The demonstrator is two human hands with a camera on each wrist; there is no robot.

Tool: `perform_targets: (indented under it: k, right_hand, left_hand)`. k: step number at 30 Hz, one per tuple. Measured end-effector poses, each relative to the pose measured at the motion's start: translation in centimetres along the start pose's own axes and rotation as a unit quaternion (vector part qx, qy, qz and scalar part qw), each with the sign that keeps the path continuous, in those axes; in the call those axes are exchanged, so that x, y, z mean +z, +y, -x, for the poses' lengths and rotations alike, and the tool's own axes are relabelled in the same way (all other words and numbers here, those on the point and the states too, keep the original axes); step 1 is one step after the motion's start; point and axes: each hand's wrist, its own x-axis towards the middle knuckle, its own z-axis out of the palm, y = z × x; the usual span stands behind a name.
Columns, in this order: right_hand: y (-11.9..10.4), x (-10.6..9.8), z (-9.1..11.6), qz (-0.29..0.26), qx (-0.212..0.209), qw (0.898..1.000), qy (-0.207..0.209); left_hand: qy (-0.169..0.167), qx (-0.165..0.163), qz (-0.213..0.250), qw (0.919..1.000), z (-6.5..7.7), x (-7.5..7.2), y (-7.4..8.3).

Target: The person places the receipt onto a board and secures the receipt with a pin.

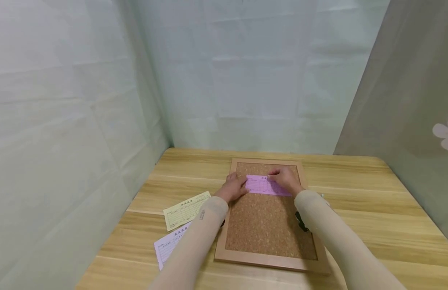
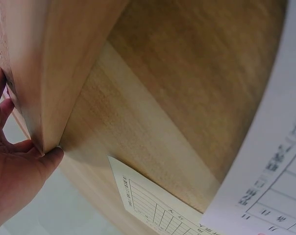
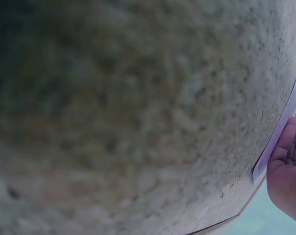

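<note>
Hands: left (image 1: 234,187) grips corkboard (image 1: 265,225); right (image 1: 287,180), fingers bent, touches pink slip (image 1: 258,185).

A board (image 1: 271,229) lies on the desk (image 1: 372,193), a curtain (image 1: 252,88) behind. Across the board's far part lies a paper slip (image 1: 258,184), left hand (image 1: 234,188) at its left end, right hand (image 1: 284,179) over its right part. Left of the board lies a second slip (image 1: 185,211); just before that, a third slip (image 1: 169,245), partly behind the left forearm.
</note>
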Motion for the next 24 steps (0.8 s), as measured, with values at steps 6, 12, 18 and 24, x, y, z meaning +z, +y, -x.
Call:
perform_targets:
  k: [6, 12, 18, 24]
  right_hand:
    - [-0.3, 0.09, 0.17, 0.024, -0.001, 1.0, -0.005]
    - [-0.75, 0.29, 0.38, 0.042, -0.014, 0.999, -0.008]
    - [-0.83, 0.46, 0.33, 0.043, -0.006, 0.999, -0.007]
    - [-0.78, 0.58, 0.14, 0.035, 0.005, 0.999, -0.01]
  left_hand:
    - [-0.001, 0.006, -0.002, 1.0, 0.12, -0.09, -0.1]
    - [0.003, 0.008, -0.01, 0.9999, 0.07, 0.07, -0.37]
    - [0.001, 0.003, 0.002, 1.0, 0.23, 0.1, -0.38]
    - [-0.002, -0.002, 0.008, 1.0, 0.29, 0.15, -0.4]
